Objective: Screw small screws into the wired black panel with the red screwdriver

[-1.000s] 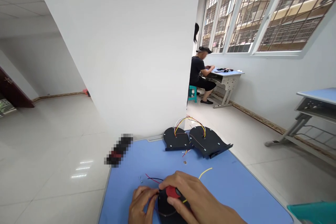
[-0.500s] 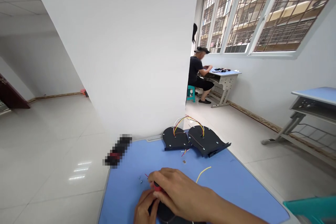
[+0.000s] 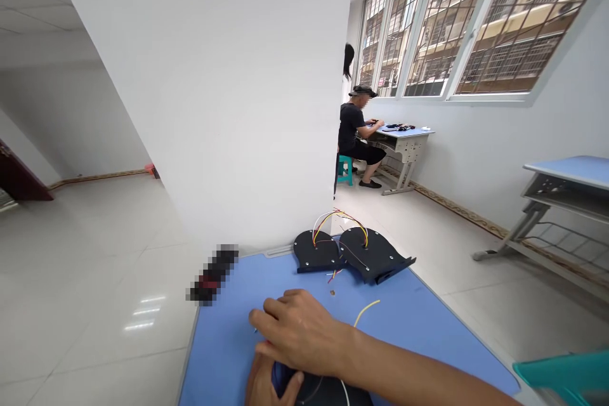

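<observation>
At the near edge of the table, my left hand (image 3: pixel 266 384) grips a black flat housing (image 3: pixel 311 390), its thumb on top and fingers at the side. Part of that housing is cut off by the frame's lower edge, and a white wire (image 3: pixel 345 391) runs over it. Above it, my right hand (image 3: pixel 299 333) has its fingers bent downward beside a small screw (image 3: pixel 255 330). Whatever lies inside that hand is hidden; the red-handled tool does not show. A yellow wire (image 3: pixel 367 309) pokes out past the right wrist.
Two black rounded housings (image 3: pixel 318 252) with red, yellow and white wires lie at the table's back edge. A pixelated dark object (image 3: pixel 214 276) sits at the left edge. A white pillar (image 3: pixel 228 108) stands behind the table (image 3: pixel 419 330). One person (image 3: pixel 354 124) sits working at a far desk.
My right hand has moved left and away from the housing toward the screws. The red tool handle seen in it earlier is out of sight. My left thumb has shifted on the housing.
</observation>
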`<action>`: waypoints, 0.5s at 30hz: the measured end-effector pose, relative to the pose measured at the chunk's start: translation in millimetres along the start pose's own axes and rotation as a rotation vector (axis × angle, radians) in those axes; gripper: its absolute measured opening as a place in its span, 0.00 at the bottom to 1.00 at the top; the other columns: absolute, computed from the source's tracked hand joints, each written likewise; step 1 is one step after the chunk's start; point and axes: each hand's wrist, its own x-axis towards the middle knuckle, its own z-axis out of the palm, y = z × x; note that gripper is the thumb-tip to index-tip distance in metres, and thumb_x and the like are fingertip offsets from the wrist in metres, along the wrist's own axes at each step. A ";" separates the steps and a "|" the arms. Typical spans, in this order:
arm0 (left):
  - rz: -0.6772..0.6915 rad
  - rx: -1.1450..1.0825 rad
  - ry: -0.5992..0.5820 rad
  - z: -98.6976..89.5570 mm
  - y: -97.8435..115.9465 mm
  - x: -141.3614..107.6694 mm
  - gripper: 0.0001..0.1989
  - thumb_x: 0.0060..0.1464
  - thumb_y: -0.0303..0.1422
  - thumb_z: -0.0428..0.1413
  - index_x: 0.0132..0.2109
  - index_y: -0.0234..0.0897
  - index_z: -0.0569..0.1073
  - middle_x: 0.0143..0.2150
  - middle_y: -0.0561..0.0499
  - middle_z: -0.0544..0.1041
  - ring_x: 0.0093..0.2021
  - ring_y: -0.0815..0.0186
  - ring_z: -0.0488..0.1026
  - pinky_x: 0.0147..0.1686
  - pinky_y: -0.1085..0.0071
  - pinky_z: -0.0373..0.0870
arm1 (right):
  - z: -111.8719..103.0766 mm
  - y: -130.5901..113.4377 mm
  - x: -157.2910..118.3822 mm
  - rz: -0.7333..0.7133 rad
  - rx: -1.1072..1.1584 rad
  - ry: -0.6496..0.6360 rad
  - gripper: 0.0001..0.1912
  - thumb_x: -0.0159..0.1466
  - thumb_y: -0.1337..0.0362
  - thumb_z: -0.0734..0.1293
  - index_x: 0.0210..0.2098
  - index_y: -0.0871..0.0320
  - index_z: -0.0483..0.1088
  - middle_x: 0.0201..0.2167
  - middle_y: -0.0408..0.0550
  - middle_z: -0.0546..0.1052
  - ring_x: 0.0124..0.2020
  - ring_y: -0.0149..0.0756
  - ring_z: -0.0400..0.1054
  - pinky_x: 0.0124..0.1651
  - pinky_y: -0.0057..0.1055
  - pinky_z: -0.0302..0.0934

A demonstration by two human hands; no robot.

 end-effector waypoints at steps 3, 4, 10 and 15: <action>0.028 0.038 -0.010 -0.2 9.6 1.5 0.19 0.46 0.38 0.58 0.46 0.35 0.76 0.46 0.41 0.80 0.49 0.49 0.75 0.50 0.54 0.72 | -9.6 0.9 -3.6 -0.020 0.087 0.057 0.16 0.67 0.57 0.63 0.50 0.59 0.64 0.41 0.49 0.76 0.34 0.38 0.70 0.35 0.33 0.58; 0.032 0.034 -0.013 -0.5 12.3 2.2 0.18 0.46 0.38 0.58 0.44 0.35 0.77 0.44 0.41 0.80 0.48 0.49 0.75 0.48 0.55 0.73 | -12.6 1.5 -4.5 -0.036 0.110 0.070 0.16 0.66 0.60 0.63 0.51 0.59 0.63 0.43 0.50 0.76 0.37 0.39 0.69 0.37 0.33 0.59; -0.051 0.040 -0.009 0.7 13.6 3.0 0.18 0.41 0.34 0.59 0.42 0.34 0.78 0.43 0.41 0.80 0.47 0.49 0.75 0.49 0.54 0.71 | -14.7 2.1 1.5 -0.082 0.011 -0.085 0.15 0.68 0.54 0.63 0.40 0.62 0.68 0.29 0.48 0.78 0.28 0.38 0.70 0.35 0.35 0.58; -0.005 -0.011 -0.023 2.5 15.3 4.5 0.17 0.44 0.37 0.59 0.43 0.35 0.77 0.41 0.42 0.80 0.45 0.50 0.75 0.46 0.55 0.73 | -20.1 1.0 -0.4 -0.079 0.104 -0.040 0.12 0.66 0.61 0.63 0.46 0.62 0.66 0.39 0.50 0.78 0.33 0.39 0.71 0.35 0.33 0.59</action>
